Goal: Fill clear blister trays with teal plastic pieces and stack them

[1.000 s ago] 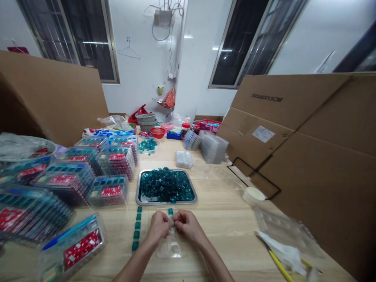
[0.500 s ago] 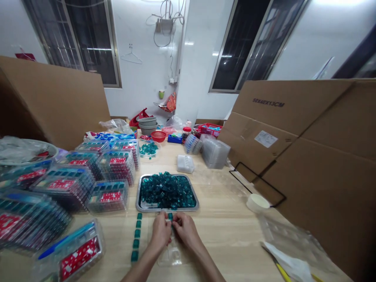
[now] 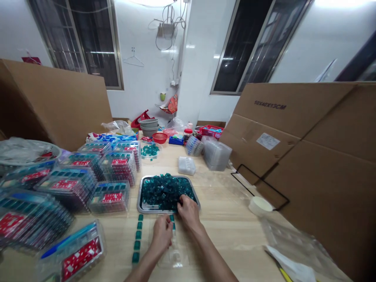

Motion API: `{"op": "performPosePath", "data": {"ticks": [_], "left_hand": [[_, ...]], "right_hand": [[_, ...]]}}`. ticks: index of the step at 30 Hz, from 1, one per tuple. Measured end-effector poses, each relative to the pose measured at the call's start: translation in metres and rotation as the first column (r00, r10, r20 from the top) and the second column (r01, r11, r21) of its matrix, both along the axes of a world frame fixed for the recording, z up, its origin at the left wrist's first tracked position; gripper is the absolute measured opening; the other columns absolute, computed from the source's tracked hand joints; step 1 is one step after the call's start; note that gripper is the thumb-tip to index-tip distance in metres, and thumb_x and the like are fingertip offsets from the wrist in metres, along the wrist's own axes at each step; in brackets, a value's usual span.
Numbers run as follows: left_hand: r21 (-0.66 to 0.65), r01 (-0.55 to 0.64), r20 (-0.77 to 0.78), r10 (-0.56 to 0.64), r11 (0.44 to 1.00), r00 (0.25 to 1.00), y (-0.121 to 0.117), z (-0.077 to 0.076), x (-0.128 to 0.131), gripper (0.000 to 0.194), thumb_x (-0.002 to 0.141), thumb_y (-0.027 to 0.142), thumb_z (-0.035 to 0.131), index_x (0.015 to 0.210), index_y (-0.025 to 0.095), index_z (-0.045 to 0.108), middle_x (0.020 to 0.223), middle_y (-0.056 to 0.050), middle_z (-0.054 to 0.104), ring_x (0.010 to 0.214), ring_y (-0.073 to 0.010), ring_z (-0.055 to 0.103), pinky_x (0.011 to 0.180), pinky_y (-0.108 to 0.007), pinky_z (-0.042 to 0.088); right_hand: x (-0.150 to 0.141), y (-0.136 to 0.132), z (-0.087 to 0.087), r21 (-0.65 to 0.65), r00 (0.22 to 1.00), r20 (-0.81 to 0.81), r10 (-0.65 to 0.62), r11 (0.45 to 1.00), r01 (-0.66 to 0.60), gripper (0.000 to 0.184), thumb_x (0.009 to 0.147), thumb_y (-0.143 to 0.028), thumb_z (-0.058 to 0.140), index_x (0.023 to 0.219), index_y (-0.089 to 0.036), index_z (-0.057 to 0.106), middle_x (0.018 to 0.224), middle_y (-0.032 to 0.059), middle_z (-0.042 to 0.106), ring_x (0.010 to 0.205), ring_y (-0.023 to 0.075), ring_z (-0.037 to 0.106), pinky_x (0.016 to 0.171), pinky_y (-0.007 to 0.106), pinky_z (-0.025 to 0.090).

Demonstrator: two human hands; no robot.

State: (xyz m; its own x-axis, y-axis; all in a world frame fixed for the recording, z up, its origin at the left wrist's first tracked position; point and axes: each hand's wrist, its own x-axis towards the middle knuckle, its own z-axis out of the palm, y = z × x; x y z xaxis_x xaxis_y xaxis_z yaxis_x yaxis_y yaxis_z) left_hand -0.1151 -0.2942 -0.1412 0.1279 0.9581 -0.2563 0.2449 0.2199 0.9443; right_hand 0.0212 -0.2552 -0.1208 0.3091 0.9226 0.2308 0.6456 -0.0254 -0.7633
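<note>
My right hand [image 3: 188, 211] reaches over the front right edge of a metal tray [image 3: 140, 208], its fingers bent into a heap of glossy teal square pieces [image 3: 164, 190]. What lies between its fingertips is hidden. My left hand [image 3: 162, 232] is closed, thumb against fingers, above a clear plastic blister tray [image 3: 173, 258]; any piece in it cannot be made out. Two teal squares [image 3: 172, 217] sit in the blister tray just right of the left hand. A column of several teal squares [image 3: 137, 245] lies on the left.
Stacked clear packs [image 3: 63, 188] with red dotted cards crowd the left. At right are a tape roll [image 3: 261, 205], a black wire frame [image 3: 264, 181], yellow-handled scissors [image 3: 283, 273] and a cardboard wall [image 3: 323, 156]. Clear plastic trays [image 3: 216, 154] stand farther back.
My right hand has moved from beside the left hand up and right into the heap of teal pieces. My left hand stays over the blister tray, where a second teal square now shows.
</note>
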Motion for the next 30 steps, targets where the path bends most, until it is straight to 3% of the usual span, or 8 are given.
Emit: {"op": "performPosePath", "data": {"ticks": [4, 9, 12, 14, 16, 18, 22, 30], "left_hand": [[-0.017, -0.002, -0.014, 0.002, 1.000, 1.000, 0.002, -0.004, 0.000, 0.011, 0.078, 0.023, 0.055, 0.072, 0.021, 0.047, 0.043, 0.010, 0.043, 0.026, -0.0089, 0.039, 0.034, -0.018, 0.023], [0.091, -0.036, 0.010, 0.035, 0.995, 0.999, 0.000, -0.001, -0.003, 0.009, 0.071, 0.016, 0.058, 0.072, 0.019, 0.050, 0.045, 0.009, 0.043, 0.036, -0.0093, 0.044, 0.041, -0.019, 0.030], [0.205, -0.072, 0.067, 0.060, 0.976, 0.996, -0.005, 0.007, -0.006, 0.016, 0.070, 0.017, 0.060, 0.085, 0.018, 0.058, 0.064, 0.004, 0.055, 0.059, -0.0116, 0.054, 0.056, -0.021, 0.040], [0.223, -0.090, 0.192, 0.047, 0.971, 0.980, -0.009, 0.013, -0.007, 0.028, 0.070, 0.021, 0.061, 0.098, 0.018, 0.059, 0.083, -0.001, 0.061, 0.070, -0.0132, 0.057, 0.061, -0.022, 0.043], [0.163, -0.079, 0.352, 0.017, 0.984, 0.936, -0.011, 0.018, -0.008, 0.031, 0.067, 0.025, 0.065, 0.096, 0.016, 0.060, 0.086, -0.003, 0.062, 0.067, -0.0136, 0.057, 0.056, -0.022, 0.043], [0.079, -0.047, 0.451, 0.007, 0.996, 0.893, -0.011, 0.022, -0.009, 0.027, 0.063, 0.029, 0.069, 0.084, 0.015, 0.060, 0.071, -0.001, 0.060, 0.056, -0.0122, 0.053, 0.047, -0.022, 0.041], [0.000, -0.037, 0.504, 0.032, 0.999, 0.863, -0.012, 0.031, -0.014, 0.030, 0.059, 0.035, 0.072, 0.074, 0.014, 0.057, 0.057, 0.003, 0.055, 0.046, -0.0097, 0.049, 0.042, -0.021, 0.038], [-0.150, 0.013, 0.617, 0.084, 0.989, 0.783, -0.019, 0.042, -0.027, 0.038, 0.052, 0.040, 0.077, 0.072, 0.013, 0.059, 0.057, 0.002, 0.058, 0.044, -0.0084, 0.051, 0.042, -0.019, 0.033]], "right_hand": [[0.007, -0.012, -0.002, 0.026, 0.993, -0.117, 0.024, 0.999, -0.021, 0.003, 0.068, -0.022, 0.057, 0.066, -0.021, 0.057, 0.064, 0.0014, 0.059, 0.063, 0.0185, 0.055, 0.064, 0.028, 0.039], [0.012, -0.039, -0.007, 0.055, 0.925, -0.358, 0.129, 0.992, -0.117, 0.024, 0.071, -0.043, 0.061, 0.071, -0.020, 0.058, 0.065, 0.0022, 0.061, 0.059, 0.0176, 0.055, 0.056, 0.028, 0.044], [0.008, -0.053, -0.009, 0.048, 0.849, -0.496, 0.181, 0.982, -0.182, 0.037, 0.067, -0.055, 0.066, 0.072, -0.019, 0.061, 0.062, 0.0020, 0.061, 0.056, 0.0171, 0.056, 0.050, 0.028, 0.045], [0.003, -0.061, -0.009, 0.043, 0.804, -0.557, 0.207, 0.974, -0.221, 0.042, 0.063, -0.059, 0.068, 0.071, -0.018, 0.062, 0.060, 0.0019, 0.061, 0.055, 0.0172, 0.057, 0.050, 0.028, 0.046], [-0.002, -0.067, -0.007, 0.039, 0.758, -0.613, 0.224, 0.966, -0.255, 0.043, 0.063, -0.058, 0.070, 0.071, -0.017, 0.064, 0.060, 0.0021, 0.062, 0.054, 0.0167, 0.057, 0.051, 0.028, 0.046], [-0.007, -0.072, -0.003, 0.031, 0.700, -0.679, 0.222, 0.961, -0.274, 0.040, 0.064, -0.055, 0.072, 0.072, -0.016, 0.065, 0.063, 0.0024, 0.063, 0.055, 0.0162, 0.057, 0.052, 0.028, 0.047], [-0.015, -0.081, 0.002, 0.041, 0.599, -0.770, 0.220, 0.954, -0.298, 0.035, 0.063, -0.045, 0.077, 0.080, -0.018, 0.065, 0.072, 0.0030, 0.066, 0.063, 0.0174, 0.061, 0.055, 0.027, 0.048], [-0.017, -0.088, 0.000, 0.041, 0.508, -0.842, 0.182, 0.960, -0.277, 0.030, 0.057, -0.038, 0.079, 0.076, -0.019, 0.066, 0.069, 0.0011, 0.065, 0.059, 0.0152, 0.059, 0.055, 0.027, 0.048]]}}
